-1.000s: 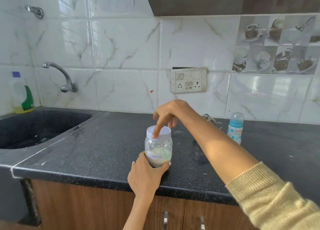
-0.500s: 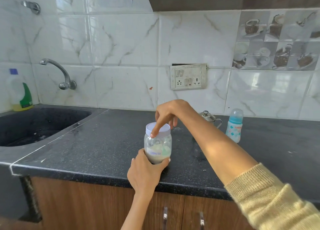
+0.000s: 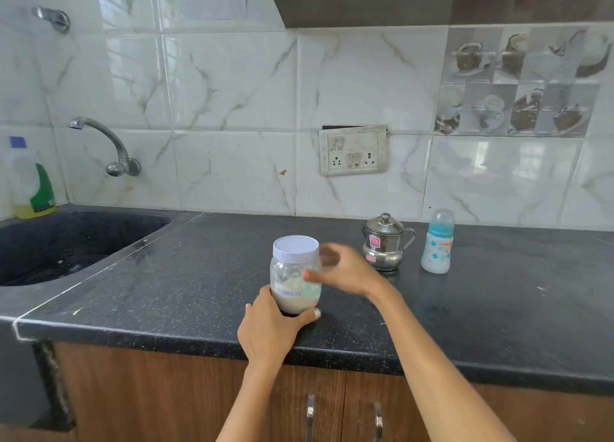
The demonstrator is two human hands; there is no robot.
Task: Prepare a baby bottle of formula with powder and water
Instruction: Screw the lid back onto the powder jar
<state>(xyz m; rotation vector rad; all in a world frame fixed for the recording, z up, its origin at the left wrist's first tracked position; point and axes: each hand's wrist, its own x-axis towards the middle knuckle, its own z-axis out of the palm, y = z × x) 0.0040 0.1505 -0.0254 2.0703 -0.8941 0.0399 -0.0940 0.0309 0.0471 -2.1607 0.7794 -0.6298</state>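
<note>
Formula jar (image 3: 296, 275) of clear plastic, white lid, near table (image 3: 166, 292) front edge; light, rigid, slick. Left hand (image 3: 270, 330) fingers wrapped round base. Right hand (image 3: 345, 272) blurred beside it, grip unclear.

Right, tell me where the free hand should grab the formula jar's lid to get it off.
Grip the white lid around its rim, from straight above. The formula jar stands upright, the left hand holds its base, and the lid's short round side wall suits a twisting grip by the right hand.
</note>
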